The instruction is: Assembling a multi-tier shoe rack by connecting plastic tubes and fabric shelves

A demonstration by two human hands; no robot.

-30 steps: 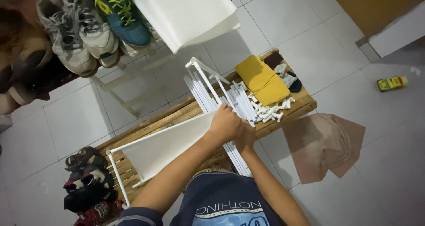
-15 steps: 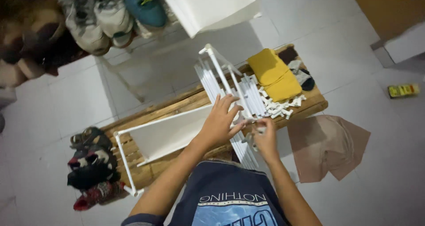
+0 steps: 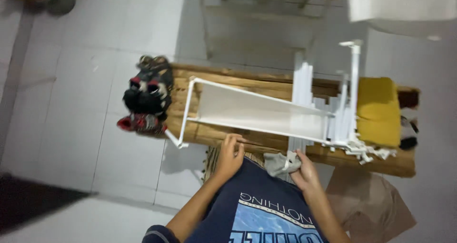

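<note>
A white metal rack frame with a flat white shelf panel (image 3: 257, 112) lies on a low wooden bench (image 3: 214, 134). A bundle of white tubes (image 3: 302, 83) leans across its right end. My left hand (image 3: 230, 155) rests by the bench's front edge just below the frame, fingers loosely curled and holding nothing. My right hand (image 3: 304, 171) is close to my body and grips a small grey cloth (image 3: 280, 164) with a small white piece at its top. Small white connector pieces (image 3: 369, 151) lie at the bench's right front.
A folded yellow cloth (image 3: 378, 112) lies on the bench's right end. A pile of dark and red shoes (image 3: 147, 100) sits at the bench's left end. Brown paper (image 3: 376, 207) lies on the tiled floor at right, a large white panel (image 3: 404, 5) is at top right, and a dark mat (image 3: 33, 202) at bottom left.
Both hands have come off the white tubes and drawn back toward my body. My right hand now holds the grey cloth. The view has swung left.
</note>
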